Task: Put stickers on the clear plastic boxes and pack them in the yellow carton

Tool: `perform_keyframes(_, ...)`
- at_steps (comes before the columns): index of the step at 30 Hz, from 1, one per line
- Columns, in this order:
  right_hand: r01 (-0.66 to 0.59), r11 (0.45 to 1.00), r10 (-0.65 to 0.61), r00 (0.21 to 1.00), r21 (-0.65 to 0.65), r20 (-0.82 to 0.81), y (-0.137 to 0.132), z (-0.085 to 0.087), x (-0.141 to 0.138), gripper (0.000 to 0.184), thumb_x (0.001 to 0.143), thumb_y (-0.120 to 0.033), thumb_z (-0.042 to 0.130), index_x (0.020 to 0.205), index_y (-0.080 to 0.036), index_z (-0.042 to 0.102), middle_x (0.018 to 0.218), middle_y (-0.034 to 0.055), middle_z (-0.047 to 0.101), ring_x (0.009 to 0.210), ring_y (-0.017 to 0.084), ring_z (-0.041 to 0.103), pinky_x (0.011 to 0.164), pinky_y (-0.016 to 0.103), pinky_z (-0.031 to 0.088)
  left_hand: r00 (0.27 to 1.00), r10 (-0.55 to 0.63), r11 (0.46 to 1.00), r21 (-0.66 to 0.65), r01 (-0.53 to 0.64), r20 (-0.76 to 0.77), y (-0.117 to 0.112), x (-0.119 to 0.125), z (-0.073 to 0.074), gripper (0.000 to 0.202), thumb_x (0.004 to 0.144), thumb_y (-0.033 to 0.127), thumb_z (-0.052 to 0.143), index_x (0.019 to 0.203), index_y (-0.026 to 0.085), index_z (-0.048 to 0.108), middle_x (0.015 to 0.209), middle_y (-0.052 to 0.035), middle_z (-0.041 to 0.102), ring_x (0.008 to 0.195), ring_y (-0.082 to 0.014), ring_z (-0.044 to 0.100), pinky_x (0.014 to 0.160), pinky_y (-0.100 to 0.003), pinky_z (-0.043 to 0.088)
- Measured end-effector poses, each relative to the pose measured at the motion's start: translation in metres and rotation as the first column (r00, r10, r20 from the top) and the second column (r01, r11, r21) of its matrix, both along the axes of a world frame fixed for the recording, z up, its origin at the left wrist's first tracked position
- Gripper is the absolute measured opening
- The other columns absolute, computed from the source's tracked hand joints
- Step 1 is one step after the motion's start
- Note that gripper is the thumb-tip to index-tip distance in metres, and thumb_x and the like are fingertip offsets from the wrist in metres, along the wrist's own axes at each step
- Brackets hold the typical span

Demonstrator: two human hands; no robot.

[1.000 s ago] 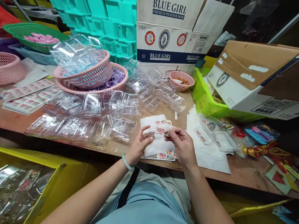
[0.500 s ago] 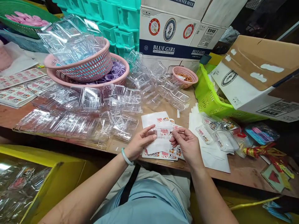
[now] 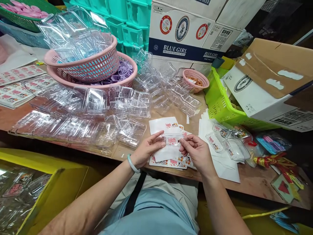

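Note:
Between my two hands, above a pile of printed sticker sheets, is a small clear plastic case with a red print and a cartoon figure showing on it. My left hand grips the case's left end between thumb and fingers; a pale bangle circles that wrist. At the right end, the thumb and index finger of my right hand are pinched together on the case or the sticker, and its right corner is hidden behind them. Several stickered cases lie on white sheets to the right.
Rows of clear plastic cases spread across the table's left. Behind them stand stacked pink baskets. A small pink basket, a lime-green crate and beer cartons are at the back. A yellow bin is lower left.
The view has shifted slightly. Both hands stay at the case with nearly the same grip, and the case looks almost unmoved over the sheets.

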State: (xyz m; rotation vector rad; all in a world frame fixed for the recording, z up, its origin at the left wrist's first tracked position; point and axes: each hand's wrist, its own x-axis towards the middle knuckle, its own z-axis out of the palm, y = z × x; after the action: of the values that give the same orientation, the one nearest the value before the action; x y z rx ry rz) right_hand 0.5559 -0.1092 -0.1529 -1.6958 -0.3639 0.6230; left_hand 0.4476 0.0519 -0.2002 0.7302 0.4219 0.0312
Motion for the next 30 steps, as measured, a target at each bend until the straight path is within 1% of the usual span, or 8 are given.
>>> perform_keyframes(11, -0.004, 0.997, 0.01, 0.997, -0.079, 0.082, 0.003, 0.003, -0.005, 0.03, 0.079, -0.046, 0.069, 0.075, -0.019, 0.056, 0.058, -0.0017, 0.064, 0.051, 0.009, 0.054, 0.049, 0.019, 0.043, 1.0, 0.009, 0.997, 0.08, -0.008, -0.013, -0.003, 0.003, 0.009, 0.066, 0.066, 0.029, 0.082, 0.125, 0.02, 0.055, 0.107, -0.006, 0.062, 0.097, -0.0151, 0.06, 0.093, -0.031, 0.043)
perform_keyframes(15, 0.028, 0.985, 0.023, 0.958, -0.173, 0.287, 0.002, -0.003, -0.009, 0.029, 0.082, -0.047, 0.065, 0.075, -0.02, 0.056, 0.056, -0.003, 0.059, 0.05, 0.01, 0.051, 0.049, 0.021, 0.041, 0.994, 0.094, 0.951, 0.299, -0.074, -0.052, -0.011, 0.01, 0.008, 0.056, 0.065, 0.033, 0.082, 0.112, 0.018, 0.056, 0.097, -0.0047, 0.061, 0.091, -0.0159, 0.061, 0.087, -0.032, 0.047)
perform_keyframes(18, 0.163, 0.955, -0.03, 0.885, -0.249, 0.465, -0.003, -0.011, -0.011, 0.029, 0.084, -0.048, 0.062, 0.078, -0.02, 0.058, 0.055, -0.0032, 0.058, 0.049, 0.011, 0.052, 0.052, 0.023, 0.042, 0.991, 0.129, 0.923, 0.369, -0.108, -0.033, -0.02, 0.015, 0.006, 0.054, 0.063, 0.033, 0.082, 0.107, 0.018, 0.054, 0.103, -0.0067, 0.06, 0.097, -0.0179, 0.062, 0.089, -0.034, 0.048)
perform_keyframes(21, 0.356, 0.904, -0.14, 0.768, -0.235, 0.625, -0.006, -0.018, -0.012, 0.04, 0.081, -0.051, 0.063, 0.105, -0.019, 0.058, 0.075, 0.0015, 0.063, 0.06, 0.014, 0.057, 0.059, 0.028, 0.048, 0.988, 0.156, 0.914, 0.382, -0.14, -0.013, -0.027, 0.019, 0.008, 0.054, 0.064, 0.035, 0.081, 0.107, 0.018, 0.053, 0.116, -0.0101, 0.057, 0.104, -0.0206, 0.061, 0.093, -0.036, 0.048)
perform_keyframes(23, 0.419, 0.89, -0.21, 0.726, -0.179, 0.655, -0.008, -0.019, -0.012, 0.078, 0.072, -0.053, 0.072, 0.134, -0.02, 0.039, 0.106, 0.0097, 0.062, 0.079, 0.019, 0.061, 0.068, 0.032, 0.053, 0.984, 0.178, 0.906, 0.392, -0.162, -0.005, -0.028, 0.02, 0.013, 0.055, 0.064, 0.036, 0.08, 0.108, 0.019, 0.052, 0.119, -0.0106, 0.056, 0.106, -0.0218, 0.061, 0.094, -0.037, 0.048)
perform_keyframes(25, 0.359, 0.923, -0.219, 0.785, -0.137, 0.58, -0.01, -0.017, -0.01, 0.108, 0.061, -0.052, 0.08, 0.146, -0.025, 0.019, 0.131, 0.0148, 0.05, 0.103, 0.024, 0.059, 0.08, 0.037, 0.054, 0.99, 0.143, 0.91, 0.391, -0.137, 0.014, -0.028, 0.02, 0.02, 0.056, 0.064, 0.037, 0.08, 0.109, 0.019, 0.052, 0.118, -0.0105, 0.056, 0.104, -0.0223, 0.063, 0.092, -0.037, 0.049)
perform_keyframes(26, 0.295, 0.949, -0.204, 0.842, -0.111, 0.499, -0.012, -0.015, -0.008, 0.11, 0.06, -0.05, 0.081, 0.146, -0.027, 0.017, 0.136, 0.0149, 0.048, 0.111, 0.026, 0.057, 0.087, 0.039, 0.052, 0.994, 0.107, 0.915, 0.389, -0.109, 0.026, -0.028, 0.019, 0.023, 0.055, 0.065, 0.037, 0.08, 0.109, 0.019, 0.053, 0.117, -0.0102, 0.057, 0.102, -0.0222, 0.063, 0.091, -0.037, 0.05)
perform_keyframes(30, 0.101, 0.993, -0.105, 0.991, 0.057, 0.086, -0.029, -0.005, 0.0, 0.073, 0.082, -0.052, 0.062, 0.141, -0.025, 0.029, 0.116, 0.0124, 0.064, 0.109, 0.025, 0.061, 0.095, 0.043, 0.048, 0.999, -0.04, 0.919, 0.394, 0.024, 0.032, -0.029, 0.019, 0.03, 0.051, 0.068, 0.037, 0.078, 0.109, 0.019, 0.054, 0.113, -0.0084, 0.06, 0.098, -0.0209, 0.064, 0.089, -0.036, 0.051)
